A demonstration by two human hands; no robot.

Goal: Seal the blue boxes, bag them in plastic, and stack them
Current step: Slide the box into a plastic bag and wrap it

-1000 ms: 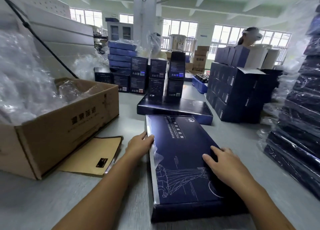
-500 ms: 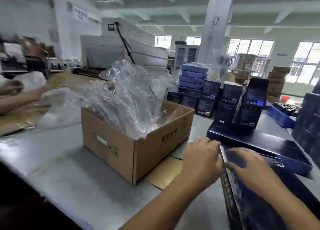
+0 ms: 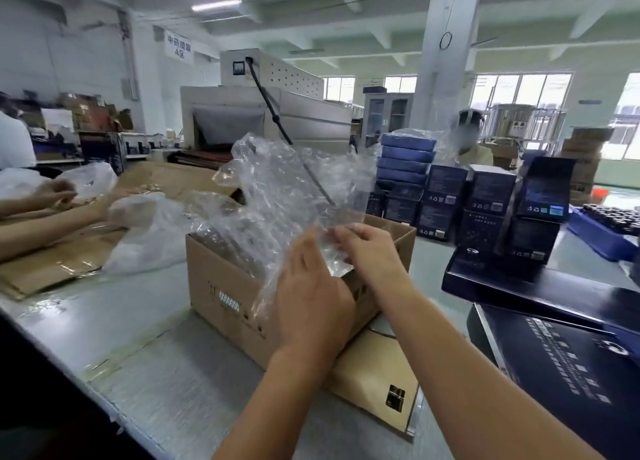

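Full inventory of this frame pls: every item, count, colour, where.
plastic bag: 1, clear, held up over the cardboard box
cardboard box: 1, brown, open, table centre, more clear plastic inside
flat blue boxes: 2, dark blue, table right, one behind the other
small upright boxes: several, dark blue, some standing on the far flat box
stack of blue boxes: 1 stack, blue, far centre
crate: 1, blue, far right, dark bottles inside
cardboard sheet: 1, tan, under the cardboard box's near corner
machine: 1, grey-white, back
coworker's arms: 2, left edge
table: 1, grey
left hand: holds the bag's lower edge
right hand: pinches the same edge
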